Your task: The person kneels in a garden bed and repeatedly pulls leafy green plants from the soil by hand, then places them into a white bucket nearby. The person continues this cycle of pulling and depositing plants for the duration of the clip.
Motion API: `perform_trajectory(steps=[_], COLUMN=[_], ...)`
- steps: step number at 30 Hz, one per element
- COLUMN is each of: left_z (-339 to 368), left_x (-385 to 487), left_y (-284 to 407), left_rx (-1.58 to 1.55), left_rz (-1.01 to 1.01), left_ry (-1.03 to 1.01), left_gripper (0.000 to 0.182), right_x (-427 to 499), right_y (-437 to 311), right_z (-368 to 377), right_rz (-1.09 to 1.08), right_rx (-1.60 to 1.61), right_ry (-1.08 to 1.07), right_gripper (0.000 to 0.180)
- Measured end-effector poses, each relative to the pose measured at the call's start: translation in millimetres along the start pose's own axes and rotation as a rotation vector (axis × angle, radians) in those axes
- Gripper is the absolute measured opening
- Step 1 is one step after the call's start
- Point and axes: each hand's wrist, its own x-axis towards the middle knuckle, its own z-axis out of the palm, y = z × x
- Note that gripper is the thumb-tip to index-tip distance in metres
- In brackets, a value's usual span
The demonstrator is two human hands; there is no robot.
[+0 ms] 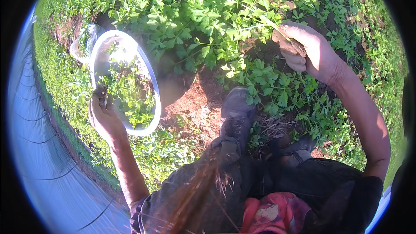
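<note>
My right hand (302,47) is closed around pale stems of a leafy green plant (247,3) that looks like parsley or leaf celery. The stems run leftward from my thumb and forefinger into the dense foliage. To the left, my left hand (105,117) is at the near-left rim of a light-coloured basin (158,104). Its fingers are bent and their tips look dark; whether they grip the rim or something small is unclear. Cut greens (131,94) lie inside the basin, where bright sun washes out part of the wall.
A clear plastic bag (83,44) lies beyond the basin. My shoe (237,113) stands on bare soil (188,96) before the plants, the other shoe (299,148) further right. Bluish sheeting (55,169) with curved dark lines borders the left. A red patterned cloth (276,213) is at my lap.
</note>
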Motion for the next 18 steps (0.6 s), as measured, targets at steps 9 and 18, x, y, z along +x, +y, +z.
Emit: perform_trajectory(steps=[9, 18], left_z=[116, 210], left_x=[-101, -156], left_y=[24, 5], left_rx=[-0.135, -0.286], left_rz=[-0.332, -0.327], left_ry=[-0.750, -1.050], left_gripper=[0.031, 0.025], right_x=[10, 6], right_y=[23, 48], right_z=[6, 33], right_rz=[-0.067, -0.070], right_rx=[-0.115, 0.093], right_ry=[0.132, 0.283], right_gripper=[0.028, 0.038])
